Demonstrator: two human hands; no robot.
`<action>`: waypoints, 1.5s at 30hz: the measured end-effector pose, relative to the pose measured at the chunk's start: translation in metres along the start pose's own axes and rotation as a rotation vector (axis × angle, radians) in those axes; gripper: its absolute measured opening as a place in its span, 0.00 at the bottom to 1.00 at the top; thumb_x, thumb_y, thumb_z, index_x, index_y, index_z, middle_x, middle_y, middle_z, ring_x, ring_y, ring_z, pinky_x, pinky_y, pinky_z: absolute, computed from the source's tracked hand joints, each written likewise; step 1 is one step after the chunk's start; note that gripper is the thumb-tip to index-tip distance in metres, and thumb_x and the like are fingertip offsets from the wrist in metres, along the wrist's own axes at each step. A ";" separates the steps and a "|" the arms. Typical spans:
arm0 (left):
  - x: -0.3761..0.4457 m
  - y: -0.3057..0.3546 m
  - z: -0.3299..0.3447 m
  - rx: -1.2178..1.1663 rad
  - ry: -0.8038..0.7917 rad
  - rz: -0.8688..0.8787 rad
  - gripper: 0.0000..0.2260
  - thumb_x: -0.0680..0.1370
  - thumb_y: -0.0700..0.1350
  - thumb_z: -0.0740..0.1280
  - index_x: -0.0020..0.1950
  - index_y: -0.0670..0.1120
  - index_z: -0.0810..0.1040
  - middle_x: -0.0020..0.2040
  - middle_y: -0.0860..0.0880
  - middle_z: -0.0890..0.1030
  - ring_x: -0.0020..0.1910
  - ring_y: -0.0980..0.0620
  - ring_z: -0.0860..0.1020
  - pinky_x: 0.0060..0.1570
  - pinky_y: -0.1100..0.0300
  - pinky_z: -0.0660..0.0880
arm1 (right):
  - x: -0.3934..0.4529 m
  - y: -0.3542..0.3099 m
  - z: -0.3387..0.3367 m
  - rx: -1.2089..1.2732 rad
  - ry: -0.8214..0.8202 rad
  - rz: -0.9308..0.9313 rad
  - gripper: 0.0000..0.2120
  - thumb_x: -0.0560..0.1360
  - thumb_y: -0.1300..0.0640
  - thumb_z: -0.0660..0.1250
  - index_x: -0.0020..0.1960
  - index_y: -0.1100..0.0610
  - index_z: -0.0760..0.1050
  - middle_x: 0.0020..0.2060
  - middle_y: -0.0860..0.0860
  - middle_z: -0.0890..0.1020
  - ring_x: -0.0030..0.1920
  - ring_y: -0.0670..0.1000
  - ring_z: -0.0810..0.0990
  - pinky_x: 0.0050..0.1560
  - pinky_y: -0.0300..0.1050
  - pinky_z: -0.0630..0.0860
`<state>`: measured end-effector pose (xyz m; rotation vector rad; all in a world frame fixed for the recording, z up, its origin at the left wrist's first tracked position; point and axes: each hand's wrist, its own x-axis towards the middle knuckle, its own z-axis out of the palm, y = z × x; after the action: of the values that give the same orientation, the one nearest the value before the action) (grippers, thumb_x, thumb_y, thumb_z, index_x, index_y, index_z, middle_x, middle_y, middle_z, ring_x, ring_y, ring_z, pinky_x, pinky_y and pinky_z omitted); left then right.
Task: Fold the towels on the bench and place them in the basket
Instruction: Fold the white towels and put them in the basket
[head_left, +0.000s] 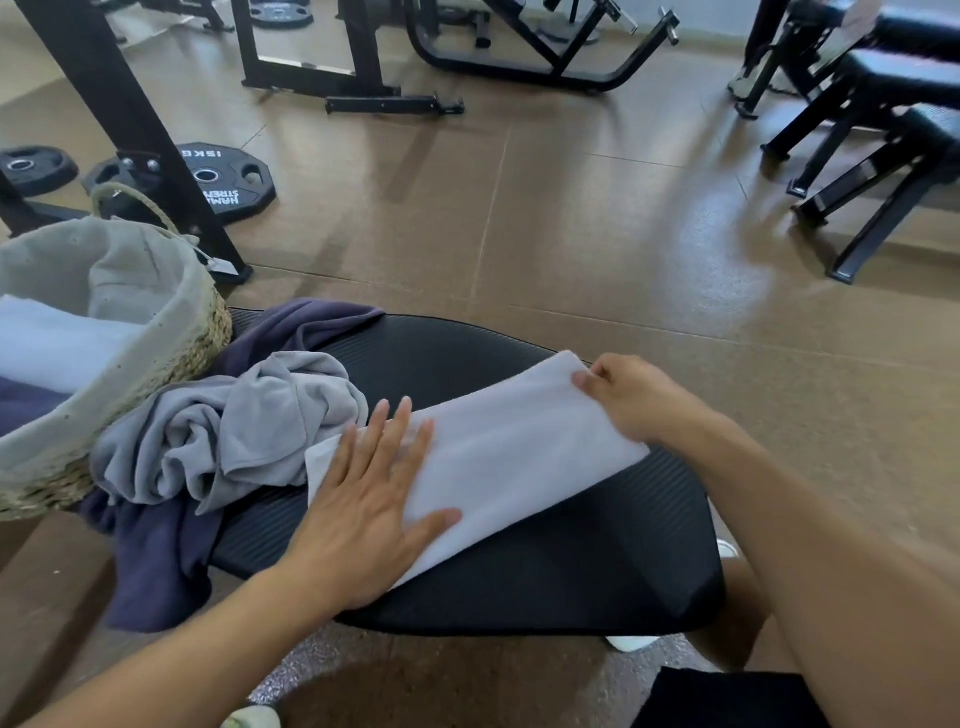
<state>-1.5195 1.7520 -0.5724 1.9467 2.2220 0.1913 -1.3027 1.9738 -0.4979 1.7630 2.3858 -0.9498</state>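
A white towel (509, 447), folded into a long strip, lies slantwise on the black padded bench (597, 571). My left hand (374, 499) presses flat on its near left end, fingers straight. My right hand (631, 397) grips the towel's far right end, fingers curled at its edge. A crumpled grey towel (234, 426) lies to the left on the bench, over a dark purple towel (156, 561) that hangs off the bench's left side. The woven basket (171, 353) with a grey liner stands at the left and holds a folded white towel (47, 343).
Brown gym floor surrounds the bench. Black weight plates (223, 182) and a rack's frame (130, 119) stand behind the basket. More machines are at the far middle, and black benches (872, 156) at the right. My legs and shoes show below the bench.
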 end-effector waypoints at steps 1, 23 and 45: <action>0.001 0.000 0.000 0.032 -0.017 0.009 0.42 0.76 0.75 0.36 0.82 0.50 0.37 0.82 0.50 0.34 0.79 0.51 0.31 0.78 0.47 0.38 | 0.003 0.005 0.003 -0.060 -0.024 0.029 0.17 0.83 0.41 0.59 0.46 0.52 0.75 0.42 0.51 0.81 0.42 0.53 0.78 0.44 0.50 0.73; 0.025 -0.025 -0.044 -0.215 0.078 -0.016 0.07 0.78 0.54 0.70 0.54 0.54 0.80 0.50 0.56 0.79 0.54 0.52 0.75 0.56 0.52 0.72 | -0.005 -0.006 0.015 -0.156 -0.096 -0.376 0.05 0.76 0.42 0.71 0.47 0.43 0.80 0.45 0.40 0.82 0.49 0.43 0.79 0.53 0.47 0.77; 0.015 -0.039 -0.070 -0.453 -0.154 -0.141 0.05 0.82 0.50 0.65 0.48 0.53 0.79 0.43 0.55 0.81 0.43 0.56 0.77 0.48 0.58 0.73 | -0.004 0.001 -0.011 -0.005 -0.068 -0.288 0.04 0.75 0.48 0.74 0.43 0.46 0.82 0.40 0.44 0.85 0.43 0.46 0.83 0.42 0.43 0.77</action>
<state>-1.5744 1.7629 -0.5137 1.5085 1.9909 0.4618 -1.2966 1.9761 -0.4877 1.3826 2.6413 -1.0095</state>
